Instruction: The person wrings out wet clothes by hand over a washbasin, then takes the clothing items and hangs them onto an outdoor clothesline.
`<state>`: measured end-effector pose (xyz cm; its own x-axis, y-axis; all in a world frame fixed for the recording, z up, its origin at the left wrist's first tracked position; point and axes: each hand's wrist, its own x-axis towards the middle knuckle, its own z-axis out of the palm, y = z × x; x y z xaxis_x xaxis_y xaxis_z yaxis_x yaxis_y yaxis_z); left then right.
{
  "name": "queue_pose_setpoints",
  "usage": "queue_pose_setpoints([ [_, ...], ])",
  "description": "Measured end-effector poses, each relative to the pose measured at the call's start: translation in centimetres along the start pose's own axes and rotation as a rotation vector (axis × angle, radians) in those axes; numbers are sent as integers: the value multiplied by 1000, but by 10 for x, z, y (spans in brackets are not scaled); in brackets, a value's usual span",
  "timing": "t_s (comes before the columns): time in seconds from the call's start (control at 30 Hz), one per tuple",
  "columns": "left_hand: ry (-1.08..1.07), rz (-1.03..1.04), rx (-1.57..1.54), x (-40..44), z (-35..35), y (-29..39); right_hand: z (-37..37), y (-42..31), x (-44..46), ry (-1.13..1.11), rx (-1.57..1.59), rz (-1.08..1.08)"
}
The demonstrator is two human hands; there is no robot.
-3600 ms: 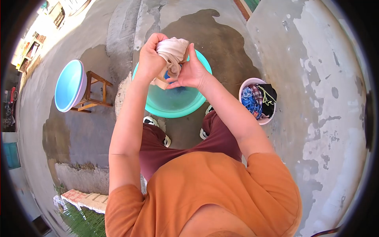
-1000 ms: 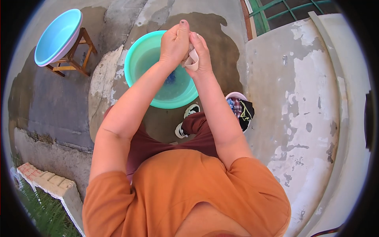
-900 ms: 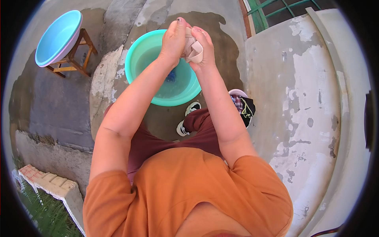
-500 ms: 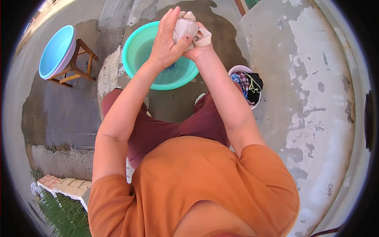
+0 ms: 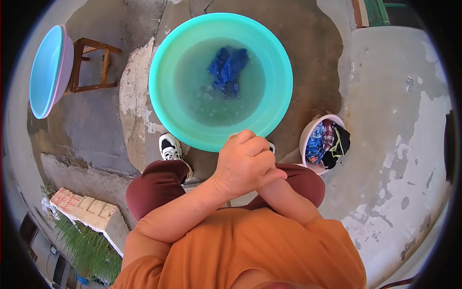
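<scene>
My left hand (image 5: 248, 161) is closed, its fingers curled over my right hand, in front of my lap. My right hand is mostly hidden under it; only the forearm (image 5: 284, 195) and wrist show. Whatever the two hands hold, if anything, is out of sight. Just beyond them stands a large green basin (image 5: 166, 118) of cloudy water, its near rim close to my knuckles. A blue cloth (image 5: 228, 67) lies partly sunk in the water, with bubbles around it.
To the right, a pink bucket (image 5: 304, 144) holds bunched clothes (image 5: 329, 142). Blue and pink basins (image 5: 45, 72) lean tilted by a wooden stool (image 5: 105, 67) at the left. A brick-edged planter (image 5: 86, 207) with green leaves is at lower left. The concrete floor is wet in patches.
Both hands have come back from over the basin towards my body. The pale cloth between them is no longer visible. My view has shifted, showing the whole basin and the blue cloth.
</scene>
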<state>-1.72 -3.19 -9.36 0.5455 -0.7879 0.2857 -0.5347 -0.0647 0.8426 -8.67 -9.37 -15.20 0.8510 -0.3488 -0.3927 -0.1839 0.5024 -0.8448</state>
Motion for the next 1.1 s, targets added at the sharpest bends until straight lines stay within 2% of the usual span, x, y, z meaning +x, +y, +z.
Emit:
queue_pose_setpoints([
  [0.23,18,-323,-76,35,-3,-24,-3,0,10,21,-99,142],
  [0.37,95,-402,-185,41,-10,-26,-1,-13,16,49,-62,178],
  [0.47,170,-499,-324,36,-20,-18,11,-27,13,263,470,421],
  [0.57,256,-647,-386,44,-35,17,37,-74,-1,431,503,426],
  [0.67,317,-800,-581,67,-65,63,65,-148,-9,461,381,359],
  [0.8,374,-1013,-854,119,-123,137,104,-239,-29,459,75,149],
  [0.83,448,-1037,-1002,130,-135,157,110,-257,-37,457,-11,65],
  [0.93,489,-1022,-1214,158,-171,217,136,-329,-63,390,-225,-175],
  [1.1,472,-825,-1266,185,-206,284,156,-413,-91,251,-307,-369],
])
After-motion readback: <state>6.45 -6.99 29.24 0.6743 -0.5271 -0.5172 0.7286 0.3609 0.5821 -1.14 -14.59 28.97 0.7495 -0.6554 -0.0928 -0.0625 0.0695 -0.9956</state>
